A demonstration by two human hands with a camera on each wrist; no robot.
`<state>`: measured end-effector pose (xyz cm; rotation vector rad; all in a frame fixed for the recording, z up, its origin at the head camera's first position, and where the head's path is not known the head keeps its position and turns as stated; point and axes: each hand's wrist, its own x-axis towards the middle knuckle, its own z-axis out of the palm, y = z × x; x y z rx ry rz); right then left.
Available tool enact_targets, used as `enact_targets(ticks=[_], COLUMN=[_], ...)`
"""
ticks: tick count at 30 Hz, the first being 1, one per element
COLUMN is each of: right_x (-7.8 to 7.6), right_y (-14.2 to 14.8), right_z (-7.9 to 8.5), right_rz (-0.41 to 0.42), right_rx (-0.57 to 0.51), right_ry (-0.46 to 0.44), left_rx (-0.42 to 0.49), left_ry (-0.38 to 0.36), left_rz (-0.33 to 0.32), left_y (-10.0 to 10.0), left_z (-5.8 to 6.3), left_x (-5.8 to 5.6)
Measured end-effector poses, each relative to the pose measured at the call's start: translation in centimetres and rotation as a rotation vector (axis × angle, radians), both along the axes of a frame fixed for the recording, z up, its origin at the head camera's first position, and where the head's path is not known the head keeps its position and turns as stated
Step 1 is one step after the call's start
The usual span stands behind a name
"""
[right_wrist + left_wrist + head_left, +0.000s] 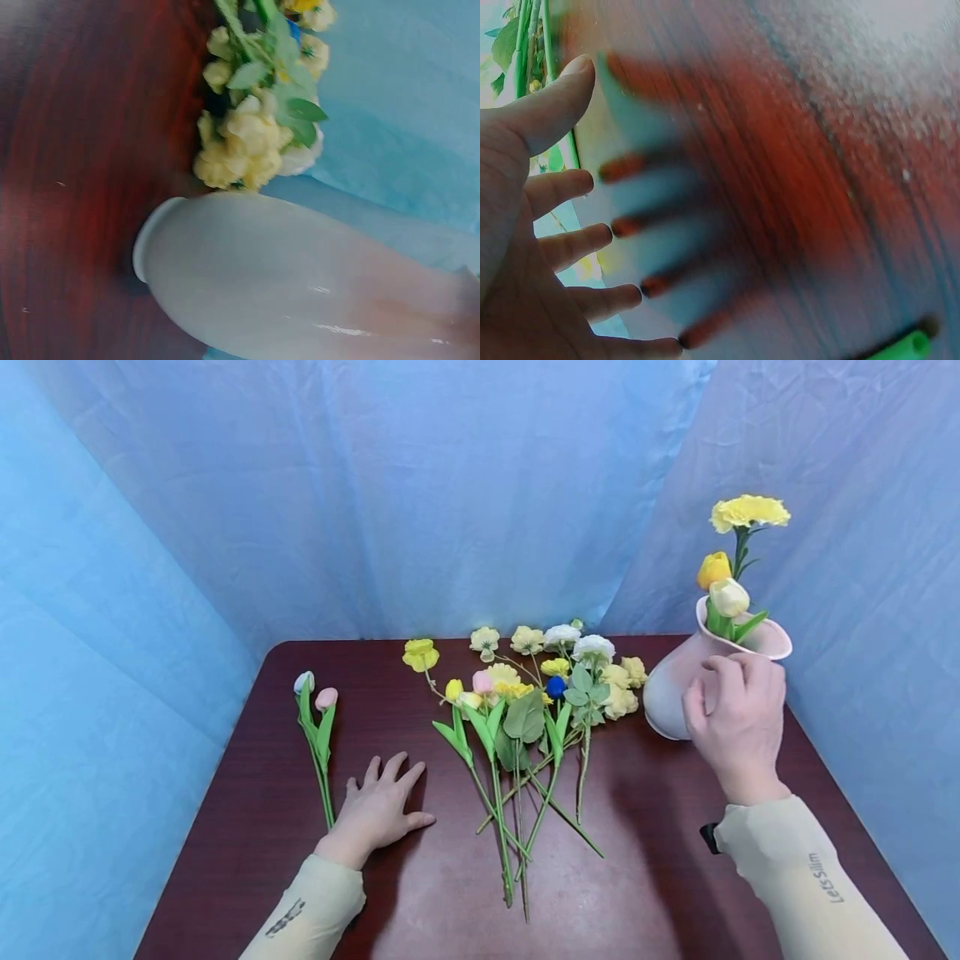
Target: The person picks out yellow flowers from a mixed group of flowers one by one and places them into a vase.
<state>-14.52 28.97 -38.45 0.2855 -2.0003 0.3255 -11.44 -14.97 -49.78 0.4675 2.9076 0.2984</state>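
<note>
By one vase [670, 692] holding three flowers [730, 597], right hand [741, 718], grip unclear; left hand [381, 806] spread

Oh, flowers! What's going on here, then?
A person is handling flowers at a table. Their right hand is at the vase, fingers curled, though whether it grips anything is unclear. The vase holds a yellow tulip, a white tulip and a ruffled yellow flower. The left hand is spread open over the table. A heap of flowers lies mid-table, and two more tulips lie to its left.
</note>
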Motion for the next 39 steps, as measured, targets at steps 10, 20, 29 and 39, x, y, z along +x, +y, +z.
enact_targets(ticks=[10,20,29,39], right_x=[0.7,2.3,4.1,4.7], right_y=[-0.7,-1.1,-1.5,-1.6], right_z=[-4.9,-10.4,-13.2,-14.5], right_rz=[0.162,0.221,0.232,0.244], right_rx=[0.136,0.321,0.414,0.468], right_ry=[-0.262,-0.624,-0.803,-0.841], left_rx=[0.084,0.211,0.305,0.279], left_ry=[0.125,0.117,-0.034,-0.080], left_rz=[-0.055,-0.053,0.054,0.081], left_y=[2.0,6.1,8.7,9.7], left_z=[0.4,1.1,1.1,0.0], left_x=[0.2,0.5,0.4,0.7])
